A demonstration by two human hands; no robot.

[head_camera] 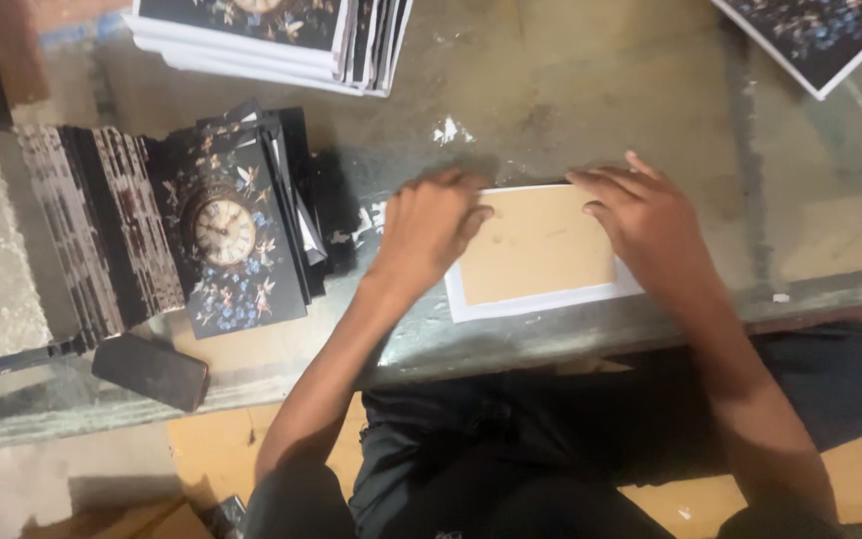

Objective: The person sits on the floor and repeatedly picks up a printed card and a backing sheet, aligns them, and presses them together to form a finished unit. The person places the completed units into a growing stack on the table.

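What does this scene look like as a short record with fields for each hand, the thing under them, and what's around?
left hand: flat on left edge of brown board
right hand: pressing board's right edge
brown board: lies on white sheet
surface: worn table
left of hands: clock-print covers, dark block
far edge: printed sheet stack

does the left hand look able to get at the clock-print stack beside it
Probably yes: the left hand rests on the brown board, and the clock-print stack lies just to its left with only bare table between.
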